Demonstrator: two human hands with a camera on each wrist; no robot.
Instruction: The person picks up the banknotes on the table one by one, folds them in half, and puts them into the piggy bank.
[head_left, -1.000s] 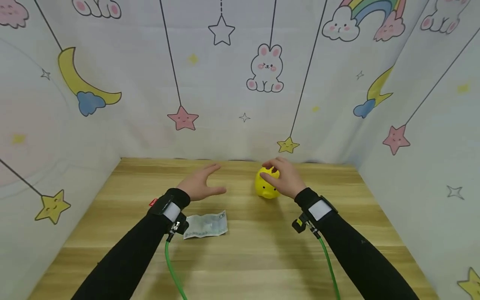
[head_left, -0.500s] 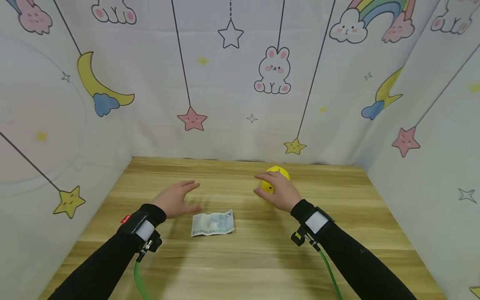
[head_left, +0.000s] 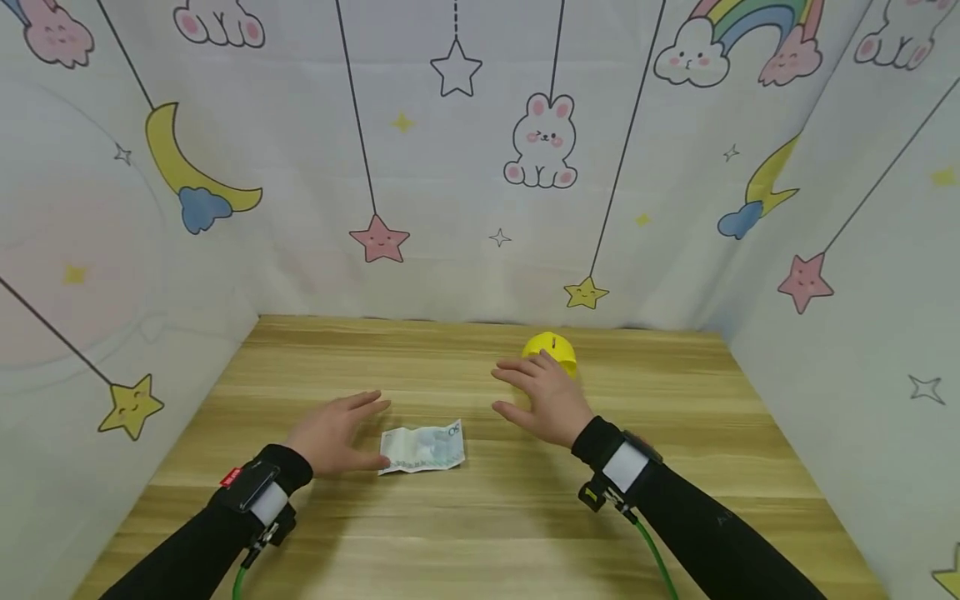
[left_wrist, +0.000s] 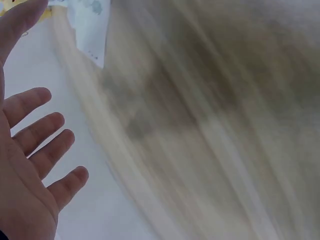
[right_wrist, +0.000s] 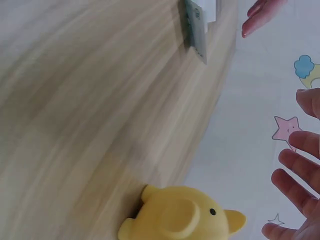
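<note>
A pale blue banknote (head_left: 431, 448), marked 50 and slightly creased, lies on the wooden table. At its left end is my left hand (head_left: 333, 437), fingers spread and thumb reaching the note's edge in the head view. The left wrist view shows that hand's palm (left_wrist: 22, 190) holding nothing, with a corner of the banknote (left_wrist: 92, 35) at the top. Behind the note to the right stands a yellow piggy bank (right_wrist: 175, 217) with a slot on top. My right hand (head_left: 547, 400) hovers in front of it, fingers extended and apart, partly covering it in the head view.
The wood-grain table (head_left: 465, 542) is bounded by white cloth walls (head_left: 450, 183) printed with stars, moons and rabbits, at the back and both sides. A green cable (head_left: 656, 554) trails from the right wrist camera toward the front edge.
My left hand has moved left, down and nearer, to the banknote's left end. My right hand has drawn back slightly from the piggy bank. The head view has shifted a little.
</note>
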